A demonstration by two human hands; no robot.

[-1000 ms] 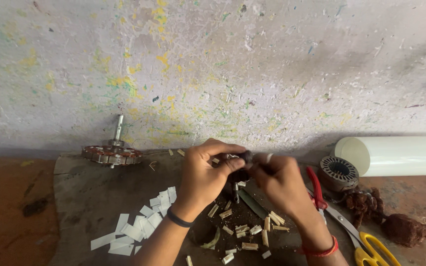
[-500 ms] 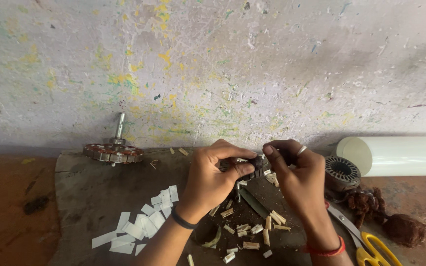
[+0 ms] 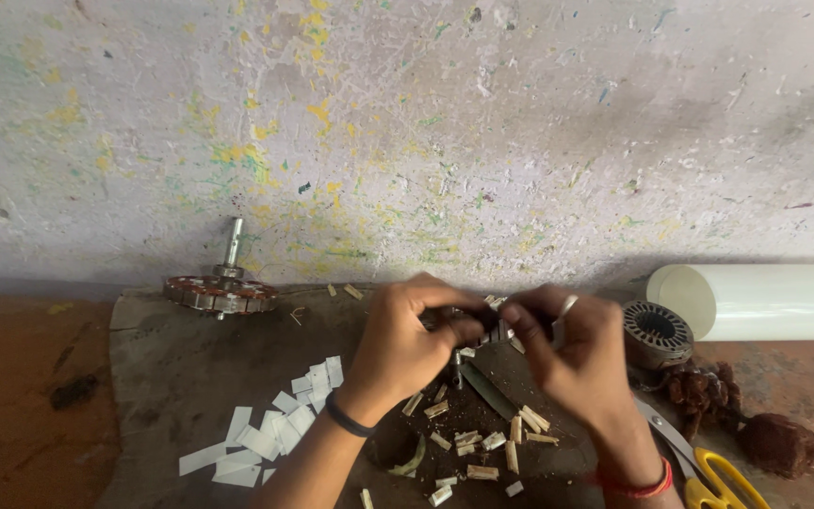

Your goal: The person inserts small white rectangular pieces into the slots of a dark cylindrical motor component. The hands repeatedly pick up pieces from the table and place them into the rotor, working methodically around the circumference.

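My left hand (image 3: 405,341) and my right hand (image 3: 569,351) meet over the middle of a dark work board (image 3: 171,377). Both pinch a small dark metal part with pale strips (image 3: 482,325), mostly hidden by my fingers. A black band sits on my left wrist, a red one on my right, and a ring on a right finger. Under the hands lie short pale wood-like pieces (image 3: 482,448) and a flat metal blade (image 3: 488,389).
A rotor with a steel shaft (image 3: 223,287) stands at the board's far left by the paint-flecked wall. White paper strips (image 3: 270,429) lie at the near left. At right: a round stator core (image 3: 657,333), a white roll (image 3: 756,300), copper wire clumps (image 3: 708,391), yellow-handled scissors (image 3: 708,467).
My right hand has shifted right and up slightly, and both hands have closed tighter around the small part. The camera view has drifted a little.
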